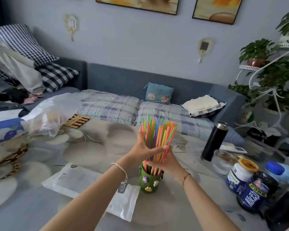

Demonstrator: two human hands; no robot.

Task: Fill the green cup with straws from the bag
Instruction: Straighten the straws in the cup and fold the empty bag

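A green cup (pixel 150 181) with small cartoon charms stands on the table, at the centre. A bunch of colourful straws (pixel 158 134) stands upright in it, fanning out at the top. My left hand (pixel 143 147) presses flat against the bundle's left side, fingers spread. My right hand (pixel 167 164) cups the bundle from the right, just above the cup's rim. The flat white plastic bag (pixel 70 179) lies on the table left of the cup, partly under my left forearm.
A black flask (pixel 214 141), a glass bowl (pixel 223 161) and several jars and bottles (pixel 250 185) crowd the table's right side. A crumpled clear plastic bag (pixel 52 115) and a patterned package (pixel 5 130) sit at the left. A sofa lies behind the table.
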